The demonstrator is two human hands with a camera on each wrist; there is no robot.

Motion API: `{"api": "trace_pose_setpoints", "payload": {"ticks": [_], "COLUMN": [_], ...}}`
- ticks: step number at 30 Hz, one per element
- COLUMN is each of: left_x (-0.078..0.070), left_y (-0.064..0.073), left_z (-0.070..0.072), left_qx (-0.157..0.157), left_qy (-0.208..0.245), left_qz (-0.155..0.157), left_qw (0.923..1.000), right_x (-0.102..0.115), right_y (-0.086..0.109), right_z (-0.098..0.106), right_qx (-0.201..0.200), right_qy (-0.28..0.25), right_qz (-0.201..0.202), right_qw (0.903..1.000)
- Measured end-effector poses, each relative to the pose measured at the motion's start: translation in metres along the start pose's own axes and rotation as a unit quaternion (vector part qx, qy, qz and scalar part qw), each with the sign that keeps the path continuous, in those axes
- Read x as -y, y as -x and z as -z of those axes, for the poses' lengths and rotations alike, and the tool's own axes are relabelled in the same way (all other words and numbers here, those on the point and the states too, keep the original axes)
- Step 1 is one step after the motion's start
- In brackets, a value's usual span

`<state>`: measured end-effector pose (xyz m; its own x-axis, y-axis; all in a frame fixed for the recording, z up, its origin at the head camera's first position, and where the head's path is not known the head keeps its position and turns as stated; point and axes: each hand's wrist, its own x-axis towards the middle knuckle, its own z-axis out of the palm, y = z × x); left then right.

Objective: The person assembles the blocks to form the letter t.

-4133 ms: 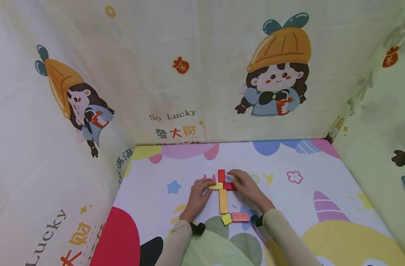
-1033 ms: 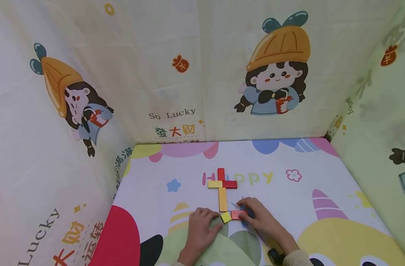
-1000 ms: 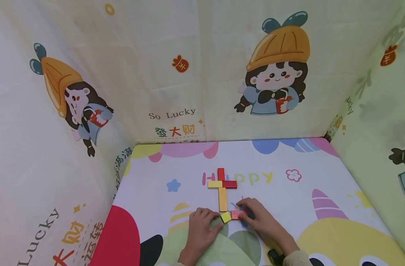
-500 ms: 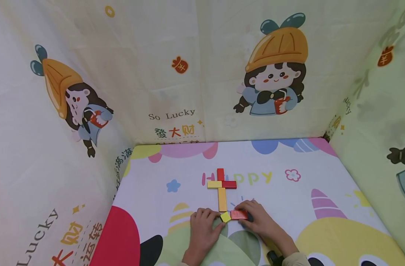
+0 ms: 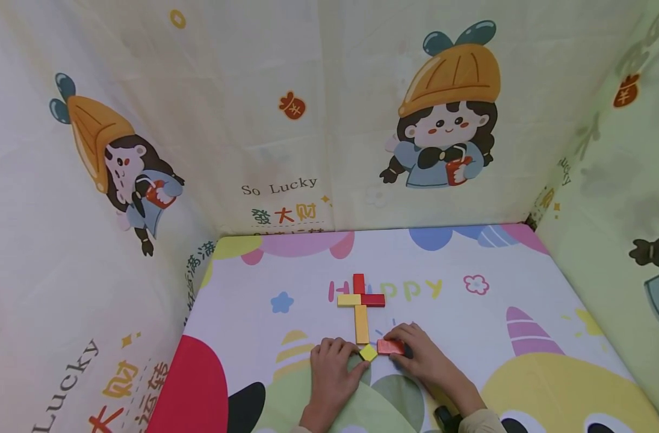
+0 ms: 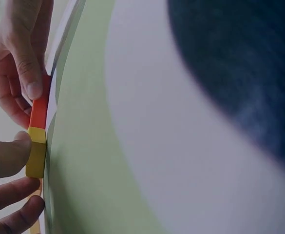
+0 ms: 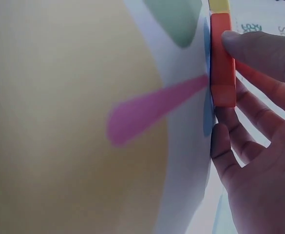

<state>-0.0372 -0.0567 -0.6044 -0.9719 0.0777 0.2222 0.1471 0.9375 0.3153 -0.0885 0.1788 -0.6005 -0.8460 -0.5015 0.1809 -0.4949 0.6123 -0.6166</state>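
My left hand (image 5: 333, 376) pinches a small yellow block (image 5: 368, 353) between thumb and fingers; in the head view the block sits turned like a diamond on the table. A light red rectangular block (image 5: 390, 347) lies just to its right, slightly tilted. My right hand (image 5: 423, 355) grips this red block, with the thumb (image 7: 235, 41) on its near side in the right wrist view. Beyond them lies a flat cross of blocks: a red one (image 5: 358, 283) on top, a pale yellow one (image 5: 349, 300) and a dark red one (image 5: 373, 300) across, an orange-yellow one (image 5: 361, 325) below.
A cartoon-printed cloth (image 5: 242, 282) covers the table. Printed fabric walls (image 5: 356, 138) stand at the back and on both sides. A black wrist device (image 5: 446, 418) sits by the right sleeve.
Both hands have come down from the cross of blocks to the two near blocks. In the last half second the yellow block has turned slightly and the light red block has tilted a little.
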Motion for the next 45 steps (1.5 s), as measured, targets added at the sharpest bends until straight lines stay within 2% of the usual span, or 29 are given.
{"api": "trace_pose_setpoints", "payload": {"ticks": [6,11,25,33,45], "left_x": [-0.0032,-0.0045,-0.0054,-0.0069,-0.0050], "left_y": [-0.0012,-0.0018,-0.0015,-0.0015,-0.0014], "left_z": [-0.0002,-0.0033,-0.0052,-0.0042,-0.0052], "left_qx": [0.004,0.008,0.004,0.012,0.007], "left_qy": [-0.020,-0.032,-0.031,-0.034,-0.030], "left_qz": [0.001,0.004,0.004,0.011,0.004], "left_qw": [0.9998,0.9994,0.9995,0.9993,0.9995], "right_x": [-0.0011,-0.0009,-0.0027,-0.0042,-0.0030], "right_y": [0.0003,-0.0003,-0.0005,-0.0007,-0.0013], "right_z": [0.0010,0.0022,0.0025,0.0005,0.0021], "right_qx": [-0.009,-0.003,0.008,0.005,0.022], "right_qy": [0.012,0.002,0.005,0.005,0.003], "right_qz": [0.019,0.013,0.008,0.007,-0.010], "right_qw": [0.9997,0.9999,0.9999,1.0000,0.9997]}}
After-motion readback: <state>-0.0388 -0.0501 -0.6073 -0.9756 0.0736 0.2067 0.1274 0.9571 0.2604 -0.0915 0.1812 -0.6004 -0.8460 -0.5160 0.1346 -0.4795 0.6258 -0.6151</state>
